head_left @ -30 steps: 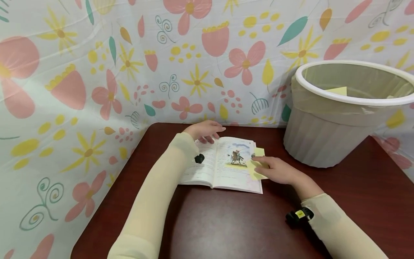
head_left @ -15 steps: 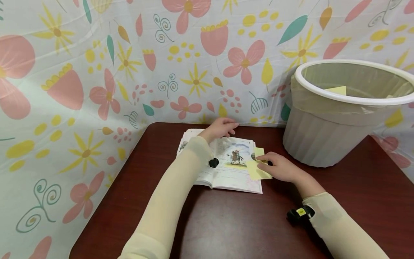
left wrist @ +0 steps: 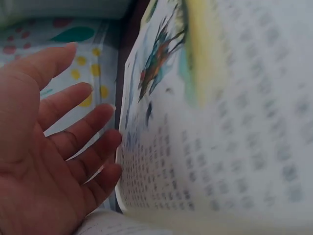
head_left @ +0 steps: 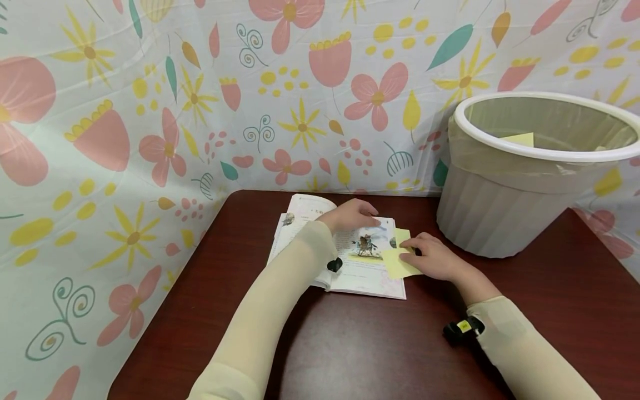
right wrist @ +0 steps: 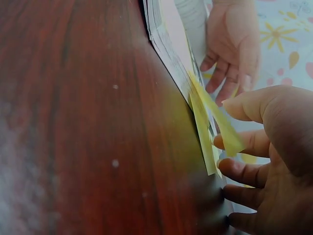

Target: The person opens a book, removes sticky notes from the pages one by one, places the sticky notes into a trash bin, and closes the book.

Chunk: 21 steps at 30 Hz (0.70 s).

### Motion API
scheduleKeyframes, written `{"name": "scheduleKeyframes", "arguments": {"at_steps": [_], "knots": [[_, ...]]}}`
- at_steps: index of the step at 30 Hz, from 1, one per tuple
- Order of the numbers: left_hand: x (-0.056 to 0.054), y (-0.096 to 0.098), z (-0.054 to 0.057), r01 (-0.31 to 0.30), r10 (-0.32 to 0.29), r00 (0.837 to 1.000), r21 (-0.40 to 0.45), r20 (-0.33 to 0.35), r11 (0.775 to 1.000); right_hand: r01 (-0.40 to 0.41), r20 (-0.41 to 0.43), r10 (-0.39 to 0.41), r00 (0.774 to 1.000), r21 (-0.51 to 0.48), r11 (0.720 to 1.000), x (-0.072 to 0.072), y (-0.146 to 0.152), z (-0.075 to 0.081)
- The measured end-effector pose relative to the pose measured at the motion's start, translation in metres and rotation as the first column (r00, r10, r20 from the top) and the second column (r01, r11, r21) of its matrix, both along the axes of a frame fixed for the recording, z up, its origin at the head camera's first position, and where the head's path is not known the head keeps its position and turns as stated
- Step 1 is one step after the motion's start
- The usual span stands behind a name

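Observation:
An open book (head_left: 367,280) with printed text and a picture of a horse and rider lies on the table. My left hand (head_left: 349,215) is over the top of its right page, fingers loosely extended; in the left wrist view this hand (left wrist: 54,156) has its fingertips right at the page edge, nothing in the palm. Two yellow sticky notes stick out from the book's right edge, a lower note (head_left: 399,265) and an upper note (head_left: 404,235). My right hand (head_left: 432,258) is at these notes. In the right wrist view, a lifted note (right wrist: 222,129) lies against the index finger, thumb apart from it.
A grey waste bin (head_left: 495,216) with a white rim and a clear liner stands at the back right, a yellow paper (head_left: 520,139) showing inside. Behind the dark red table (head_left: 345,344) hangs a flower-patterned cloth (head_left: 305,100).
My left hand has moved right, from over the left page to over the right page, uncovering the left page. The right hand's fingertips have shifted slightly right along the sticky notes.

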<state>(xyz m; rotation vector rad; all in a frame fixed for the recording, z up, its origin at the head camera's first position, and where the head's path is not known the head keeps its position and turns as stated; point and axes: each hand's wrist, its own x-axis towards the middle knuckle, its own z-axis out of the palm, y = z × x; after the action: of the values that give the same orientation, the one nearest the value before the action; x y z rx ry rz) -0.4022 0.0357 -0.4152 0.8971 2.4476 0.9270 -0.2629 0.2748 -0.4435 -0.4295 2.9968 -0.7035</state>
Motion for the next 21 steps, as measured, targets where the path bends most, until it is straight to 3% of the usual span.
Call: {"name": "scheduleKeyframes", "arguments": {"at_steps": [5,12,15,21], "knots": [[0.01,0.007,0.001,0.041,-0.043,0.999,-0.132,-0.013,0.99,0.01,0.0,-0.01,1.0,-0.017,1.0,0.0,0.002,0.0],[0.019,0.013,0.001,0.083,-0.096,0.995,-0.305,-0.029,0.949,0.012,0.002,-0.012,1.0,-0.051,0.999,-0.002,0.005,-0.001],[0.02,0.015,-0.002,0.104,-0.131,0.99,-0.344,-0.056,0.933,0.022,-0.006,-0.023,1.0,-0.071,0.997,-0.002,0.004,0.0],[0.022,0.017,-0.004,0.097,-0.122,0.992,-0.377,-0.043,0.921,0.027,-0.023,-0.029,0.999,-0.078,0.997,-0.001,0.002,0.002]]}}
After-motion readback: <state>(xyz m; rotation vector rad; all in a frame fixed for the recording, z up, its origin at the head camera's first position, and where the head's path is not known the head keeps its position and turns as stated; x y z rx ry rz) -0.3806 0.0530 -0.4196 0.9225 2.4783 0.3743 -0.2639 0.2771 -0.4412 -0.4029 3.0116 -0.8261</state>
